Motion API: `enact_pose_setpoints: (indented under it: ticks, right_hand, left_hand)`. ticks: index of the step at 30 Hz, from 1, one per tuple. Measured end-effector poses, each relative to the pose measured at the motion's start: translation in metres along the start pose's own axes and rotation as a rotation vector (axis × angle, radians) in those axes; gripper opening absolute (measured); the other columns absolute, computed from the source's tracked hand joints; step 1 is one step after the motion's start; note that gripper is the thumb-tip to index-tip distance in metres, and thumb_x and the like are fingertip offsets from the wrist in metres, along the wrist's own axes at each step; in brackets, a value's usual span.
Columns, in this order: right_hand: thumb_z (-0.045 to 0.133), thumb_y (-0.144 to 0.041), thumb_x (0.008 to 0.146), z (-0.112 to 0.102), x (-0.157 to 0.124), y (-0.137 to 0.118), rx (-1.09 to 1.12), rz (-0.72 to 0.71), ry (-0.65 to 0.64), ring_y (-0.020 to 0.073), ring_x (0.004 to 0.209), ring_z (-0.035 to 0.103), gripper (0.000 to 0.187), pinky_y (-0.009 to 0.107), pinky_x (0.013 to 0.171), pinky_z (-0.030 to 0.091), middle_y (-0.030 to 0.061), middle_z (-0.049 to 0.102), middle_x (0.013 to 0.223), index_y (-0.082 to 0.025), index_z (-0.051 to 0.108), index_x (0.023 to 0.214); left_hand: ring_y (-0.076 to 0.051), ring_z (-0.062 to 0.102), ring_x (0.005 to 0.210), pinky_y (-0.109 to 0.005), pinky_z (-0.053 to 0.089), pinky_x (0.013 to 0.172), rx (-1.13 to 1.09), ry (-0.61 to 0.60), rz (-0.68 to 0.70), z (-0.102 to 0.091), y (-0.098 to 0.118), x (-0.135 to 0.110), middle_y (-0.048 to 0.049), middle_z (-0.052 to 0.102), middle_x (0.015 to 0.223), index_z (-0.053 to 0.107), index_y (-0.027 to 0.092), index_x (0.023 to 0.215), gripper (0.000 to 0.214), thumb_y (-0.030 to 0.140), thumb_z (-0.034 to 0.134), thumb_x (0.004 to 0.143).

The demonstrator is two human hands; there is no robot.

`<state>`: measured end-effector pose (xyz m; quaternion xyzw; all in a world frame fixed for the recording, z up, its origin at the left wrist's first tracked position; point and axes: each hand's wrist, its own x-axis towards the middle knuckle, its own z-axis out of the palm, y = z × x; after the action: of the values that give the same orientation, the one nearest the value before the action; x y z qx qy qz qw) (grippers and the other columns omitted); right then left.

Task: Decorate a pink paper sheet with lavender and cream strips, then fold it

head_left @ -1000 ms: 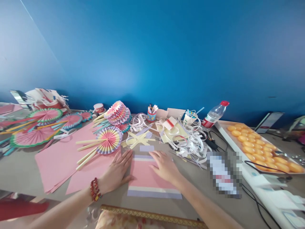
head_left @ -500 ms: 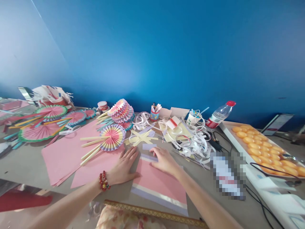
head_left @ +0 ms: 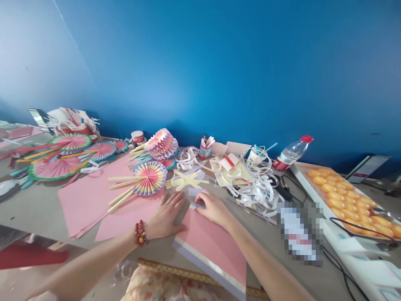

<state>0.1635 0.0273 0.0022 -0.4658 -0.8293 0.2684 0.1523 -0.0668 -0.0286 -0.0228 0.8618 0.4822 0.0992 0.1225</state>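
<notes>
My left hand (head_left: 166,216) lies flat on the table with fingers outstretched, its thumb by the left edge of a pink paper sheet (head_left: 213,238). That sheet has white and purple bands along its near edge, and a bit of purple shows at its far edge. Curled over this far edge, my right hand (head_left: 213,207) pinches the paper between thumb and fingers. Just beyond it is a small purple paper strip (head_left: 196,191). A pleated paper fan (head_left: 148,179) with pale yellow sticks rests on loose pink sheets (head_left: 90,200) left of my hands.
More folded fans (head_left: 70,143) are spread at the left. Cream strips (head_left: 188,180), a pen cup (head_left: 205,149) and tangled white ribbon (head_left: 255,194) lie at the back. On the right stand a plastic bottle (head_left: 291,154) and a tray of yellow oval things (head_left: 347,196), with black cables nearby.
The pink sheet has turned slightly, its near right corner now closer to me. My right hand's fingers have closed on its far edge. My left hand stays flat.
</notes>
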Motion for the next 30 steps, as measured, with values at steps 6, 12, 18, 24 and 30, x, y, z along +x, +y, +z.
enact_pose_setpoints:
  ticks: [6, 12, 18, 24, 30]
  right_hand:
    - [0.056, -0.014, 0.080, -0.008, 0.001, -0.004, 0.098, -0.004, -0.063, 0.0154, 0.084, 0.065, 0.017, 0.026, 0.075, 0.048, -0.0012, 0.068, 0.091, -0.024, 0.055, 0.094]
    - [0.054, -0.028, 0.087, -0.026, 0.003, -0.012, 0.092, -0.010, -0.107, 0.0159, 0.090, 0.067, 0.018, 0.029, 0.079, 0.050, 0.0009, 0.068, 0.108, -0.026, 0.055, 0.105]
    - [0.068, -0.036, 0.075, -0.035, -0.025, -0.010, -0.146, 0.040, -0.197, 0.0235, 0.098, 0.065, 0.037, 0.031, 0.081, 0.048, 0.0035, 0.068, 0.111, -0.025, 0.059, 0.109]
    - [0.069, -0.028, 0.069, -0.020, -0.041, -0.021, -0.360, 0.110, -0.191, 0.0324, 0.101, 0.059, 0.033, 0.038, 0.081, 0.045, 0.0126, 0.067, 0.101, -0.019, 0.058, 0.099]
    - [0.061, -0.020, 0.070, -0.016, -0.039, -0.026, -0.411, 0.072, -0.204, 0.0284, 0.100, 0.059, 0.020, 0.034, 0.077, 0.044, 0.0111, 0.064, 0.107, -0.021, 0.056, 0.089]
  left_hand:
    - [-0.034, 0.030, 0.142, -0.061, 0.014, 0.116, -0.056, 0.047, 0.018, -0.002, 0.007, 0.007, -0.0161, 0.036, 0.152, 0.041, 0.022, 0.141, 0.075, 0.045, 0.071, 0.077]
    - [-0.031, 0.047, 0.128, -0.058, 0.020, 0.115, -0.095, 0.127, 0.060, -0.006, 0.017, 0.021, -0.0120, 0.052, 0.134, 0.056, 0.024, 0.120, 0.047, 0.041, 0.071, 0.078]
    - [-0.028, 0.047, 0.125, -0.053, 0.025, 0.114, -0.103, 0.142, 0.093, -0.002, 0.017, 0.020, -0.0097, 0.052, 0.132, 0.056, 0.025, 0.115, 0.029, 0.024, 0.057, 0.086]
    - [-0.028, 0.047, 0.126, -0.053, 0.023, 0.115, -0.099, 0.142, 0.069, 0.001, 0.017, 0.020, -0.0093, 0.053, 0.133, 0.056, 0.023, 0.108, 0.024, 0.020, 0.057, 0.084]
    - [-0.029, 0.041, 0.132, -0.058, 0.015, 0.117, -0.019, 0.149, 0.080, 0.004, 0.018, 0.019, -0.0107, 0.049, 0.139, 0.055, 0.024, 0.118, 0.029, 0.026, 0.052, 0.090]
